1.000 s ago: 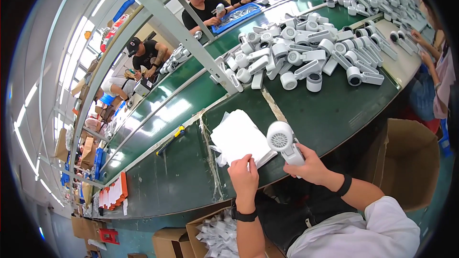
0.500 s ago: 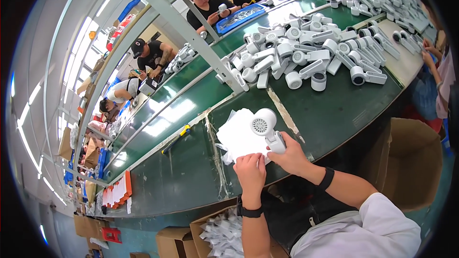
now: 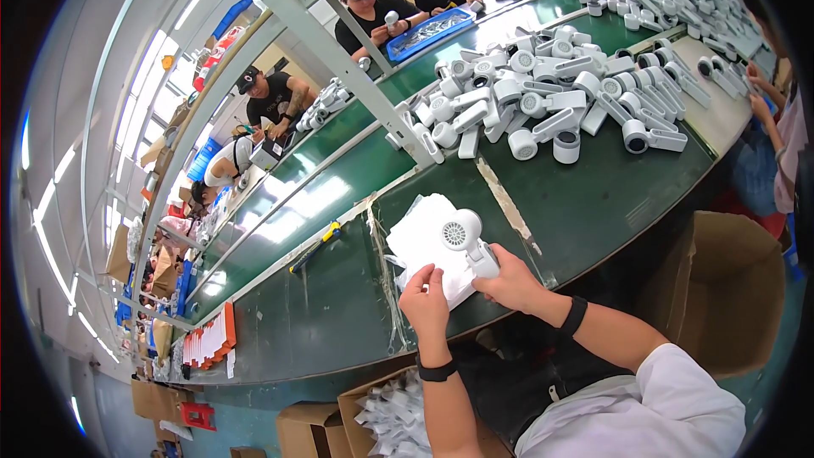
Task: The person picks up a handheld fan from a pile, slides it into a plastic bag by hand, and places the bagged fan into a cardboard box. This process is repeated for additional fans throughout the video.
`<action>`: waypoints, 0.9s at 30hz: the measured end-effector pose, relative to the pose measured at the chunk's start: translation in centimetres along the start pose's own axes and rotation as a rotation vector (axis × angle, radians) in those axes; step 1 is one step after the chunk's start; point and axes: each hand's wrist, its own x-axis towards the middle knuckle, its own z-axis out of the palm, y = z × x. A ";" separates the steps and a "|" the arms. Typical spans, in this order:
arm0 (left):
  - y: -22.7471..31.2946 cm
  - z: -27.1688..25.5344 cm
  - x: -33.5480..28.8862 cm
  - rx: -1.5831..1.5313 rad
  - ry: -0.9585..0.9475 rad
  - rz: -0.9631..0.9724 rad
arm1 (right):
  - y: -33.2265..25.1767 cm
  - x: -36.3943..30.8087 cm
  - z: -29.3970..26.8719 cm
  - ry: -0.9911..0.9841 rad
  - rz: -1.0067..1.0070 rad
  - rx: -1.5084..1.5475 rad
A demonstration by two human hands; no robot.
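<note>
In my right hand (image 3: pixel 509 280) is a white handheld fan (image 3: pixel 462 231), gripped by its handle. Its round head with a grey grille points up and left. Beside it, over the near edge of a stack of white plastic bags (image 3: pixel 415 233), my left hand (image 3: pixel 426 295) has its thumb and fingertips drawn together. Whether anything thin is between those fingertips cannot be made out. The bag stack lies on the dark green table (image 3: pixel 314 314), partly behind the fan and both hands.
A large pile of similar white fans (image 3: pixel 534 102) covers the table beyond. A yellow-black cutter knife (image 3: pixel 315 246) lies left of the bags. Cardboard boxes stand below, one (image 3: pixel 729 288) at right. A metal post (image 3: pixel 339 59) rises ahead; several people work across the line.
My left hand has drawn back slightly left and up, away from the fan's handle. The fan in my right hand has tilted and dropped a little toward me.
</note>
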 end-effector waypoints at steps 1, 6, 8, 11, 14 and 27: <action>0.1 -0.1 0.0 -0.014 -0.006 -0.016 | 0.1 0.0 0.0 0.001 0.001 0.001; 0.0 -0.1 0.1 -0.085 0.029 -0.034 | 0.2 -0.4 0.0 -0.037 0.011 0.122; 0.2 -0.2 0.0 0.019 -0.057 0.099 | -0.5 -1.0 -0.5 -0.026 -0.025 0.123; 0.6 -0.4 -0.1 -0.037 -0.042 0.090 | -1.8 -2.3 -1.4 -0.030 -0.069 0.141; 1.8 -0.8 -0.1 -0.079 -0.067 0.082 | -3.1 -3.3 -2.9 -0.097 -0.052 0.155; 2.4 -2.1 1.0 -0.296 -0.164 -0.025 | -3.2 -2.9 -4.4 -0.523 0.178 -0.160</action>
